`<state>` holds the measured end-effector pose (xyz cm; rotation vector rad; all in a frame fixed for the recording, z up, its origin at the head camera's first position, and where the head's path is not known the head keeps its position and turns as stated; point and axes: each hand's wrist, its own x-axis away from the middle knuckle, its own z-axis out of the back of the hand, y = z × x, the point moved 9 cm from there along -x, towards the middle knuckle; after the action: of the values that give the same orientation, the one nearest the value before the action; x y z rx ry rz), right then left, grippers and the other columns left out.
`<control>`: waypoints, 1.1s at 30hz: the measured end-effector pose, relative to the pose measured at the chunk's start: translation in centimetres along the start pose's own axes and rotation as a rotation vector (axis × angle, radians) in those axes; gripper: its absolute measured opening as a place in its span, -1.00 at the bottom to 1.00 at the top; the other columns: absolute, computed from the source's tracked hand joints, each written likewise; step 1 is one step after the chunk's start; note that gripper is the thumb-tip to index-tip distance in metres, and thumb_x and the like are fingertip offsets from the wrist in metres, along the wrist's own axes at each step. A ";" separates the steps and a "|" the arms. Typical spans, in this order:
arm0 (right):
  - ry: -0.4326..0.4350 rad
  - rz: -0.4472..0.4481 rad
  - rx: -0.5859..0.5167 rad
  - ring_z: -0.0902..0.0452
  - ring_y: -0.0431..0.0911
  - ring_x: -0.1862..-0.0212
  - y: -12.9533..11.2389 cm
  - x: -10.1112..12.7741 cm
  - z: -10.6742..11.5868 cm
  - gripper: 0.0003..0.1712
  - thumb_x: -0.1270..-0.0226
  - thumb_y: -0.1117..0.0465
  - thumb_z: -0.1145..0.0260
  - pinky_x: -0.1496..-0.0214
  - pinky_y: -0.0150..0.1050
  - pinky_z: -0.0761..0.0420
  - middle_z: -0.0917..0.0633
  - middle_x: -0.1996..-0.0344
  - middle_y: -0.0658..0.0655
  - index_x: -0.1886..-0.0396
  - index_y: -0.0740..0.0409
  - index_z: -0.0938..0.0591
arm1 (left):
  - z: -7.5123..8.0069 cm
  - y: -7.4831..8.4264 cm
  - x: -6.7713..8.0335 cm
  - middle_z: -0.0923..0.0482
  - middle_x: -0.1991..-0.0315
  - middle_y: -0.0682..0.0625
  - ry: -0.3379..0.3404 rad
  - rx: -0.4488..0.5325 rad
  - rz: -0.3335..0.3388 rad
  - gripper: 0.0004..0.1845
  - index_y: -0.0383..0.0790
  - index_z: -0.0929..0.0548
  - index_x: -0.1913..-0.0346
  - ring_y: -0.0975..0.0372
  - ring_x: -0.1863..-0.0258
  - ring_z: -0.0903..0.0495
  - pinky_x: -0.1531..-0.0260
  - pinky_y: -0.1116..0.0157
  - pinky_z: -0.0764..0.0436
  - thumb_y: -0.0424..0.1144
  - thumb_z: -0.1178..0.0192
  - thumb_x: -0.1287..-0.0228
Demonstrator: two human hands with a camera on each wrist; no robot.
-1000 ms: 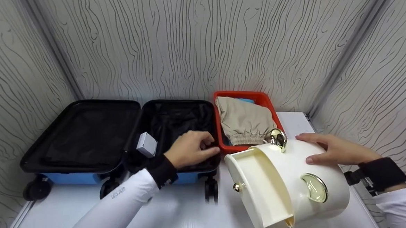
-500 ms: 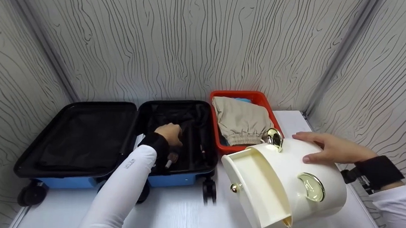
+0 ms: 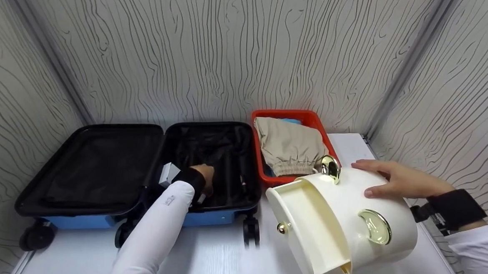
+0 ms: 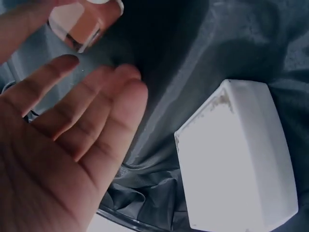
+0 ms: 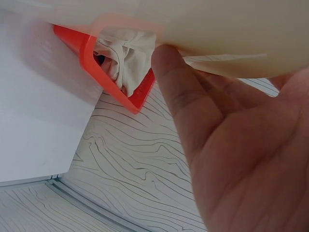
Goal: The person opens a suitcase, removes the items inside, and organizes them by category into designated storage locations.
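Note:
My left hand (image 3: 205, 177) reaches down into the right half of an open suitcase (image 3: 227, 132). In the left wrist view its fingers are fairly straight. A small clear bottle (image 4: 87, 24) with peach contents lies beside the thumb and fingertips. To the other side of the hand sits a white box (image 4: 217, 169), also showing in the head view by the black wristband. My right hand (image 3: 404, 179) rests with extended fingers on a cream rounded storage case (image 3: 381, 261) with gold trim. A drawer (image 3: 312, 224) with a gold knob sticks out of its front.
A red basket (image 3: 271, 181) holding folded beige clothing (image 3: 289, 145) stands behind the case, right of the suitcase. The suitcase's other half (image 3: 96, 167) lies open at the left. Another small dark item (image 3: 243, 181) lies along the suitcase's right side. Patterned walls enclose the white table (image 3: 221, 252).
My left hand has moved leftward into the suitcase, then lower over the small bottle. The right hand stays on the case.

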<state>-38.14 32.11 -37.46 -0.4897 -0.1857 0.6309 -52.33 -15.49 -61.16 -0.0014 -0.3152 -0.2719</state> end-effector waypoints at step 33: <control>0.004 0.015 0.022 -0.44 0.41 -0.49 0.0 -0.2 -0.2 -0.21 -0.35 0.08 -0.60 -0.35 -0.52 -0.38 -0.55 -0.50 0.40 -0.52 0.18 -0.57 | 20.0 12.8 13.7 -0.76 0.27 -0.02 0.326 0.366 -0.398 -0.82 -0.17 -0.80 0.08 0.22 0.34 -0.59 0.20 0.20 -0.61 -0.24 -0.48 -0.31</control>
<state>-38.25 31.89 -37.67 -0.4717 -0.1714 0.6464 -42.50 -5.87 -37.41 0.4661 -0.0333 -0.5976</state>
